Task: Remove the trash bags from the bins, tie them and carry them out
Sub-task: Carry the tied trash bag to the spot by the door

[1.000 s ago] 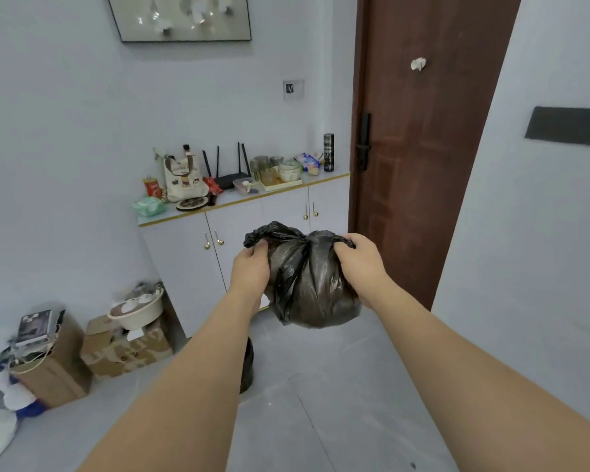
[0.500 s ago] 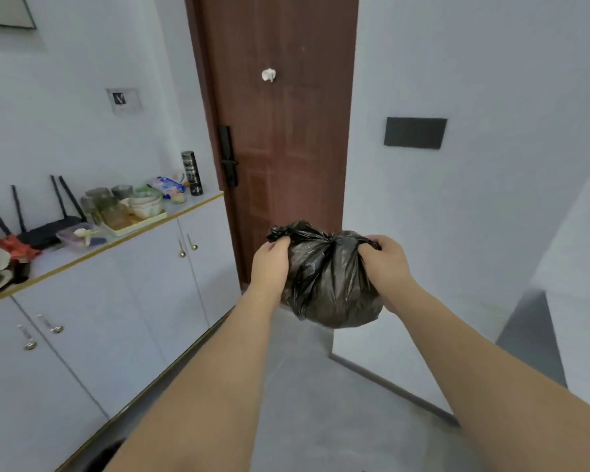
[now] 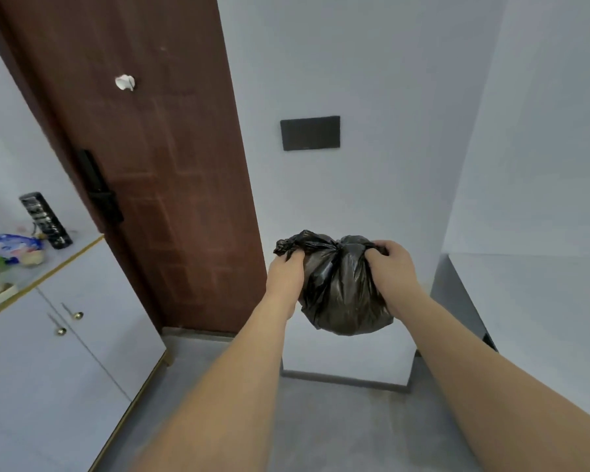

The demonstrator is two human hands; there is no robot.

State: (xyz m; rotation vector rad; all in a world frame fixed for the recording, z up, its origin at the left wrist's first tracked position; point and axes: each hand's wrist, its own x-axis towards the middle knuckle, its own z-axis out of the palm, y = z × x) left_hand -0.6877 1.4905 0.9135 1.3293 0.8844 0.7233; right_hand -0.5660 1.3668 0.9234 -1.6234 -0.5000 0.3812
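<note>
I had the small black plastic trash bag [image 3: 344,291] up in the air, off the floor, L hand [image 3: 284,279] and R hand [image 3: 389,267] each gripping a gathered ear at its top. Knot looked cinched at centre, prob. tied but hard to confirm. Bag was out of its bin; carrying out remained, brown wooden door [image 3: 143,165] shut, just ahead-left.

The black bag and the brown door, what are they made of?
The bag looks like thin, glossy black plastic: it crinkles into folds and shines where the light hits, and both hands grip its bunched top. The door looks like dark brown wood or a wood-look coating, matte, with faint panel lines; which one cannot be told from here.
</note>
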